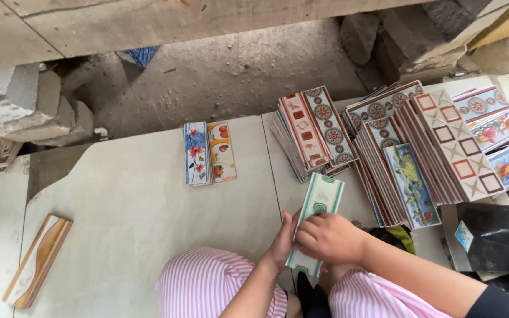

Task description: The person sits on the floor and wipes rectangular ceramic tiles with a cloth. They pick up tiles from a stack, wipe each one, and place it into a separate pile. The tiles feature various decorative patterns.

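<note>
No labels, signs or screens are visible. One possible package: a black bag (490,238), crumpled, lying just right of the tile stacks (407,153), touching a small blue-and-white card (464,235) at its left edge.

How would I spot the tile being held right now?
Find the pink-striped knees at the bottom. Just above them, both hands, left and right, hold a long white tile. Its green edge stripes and green swirls set it apart from the red-brown stacks beyond.
</note>
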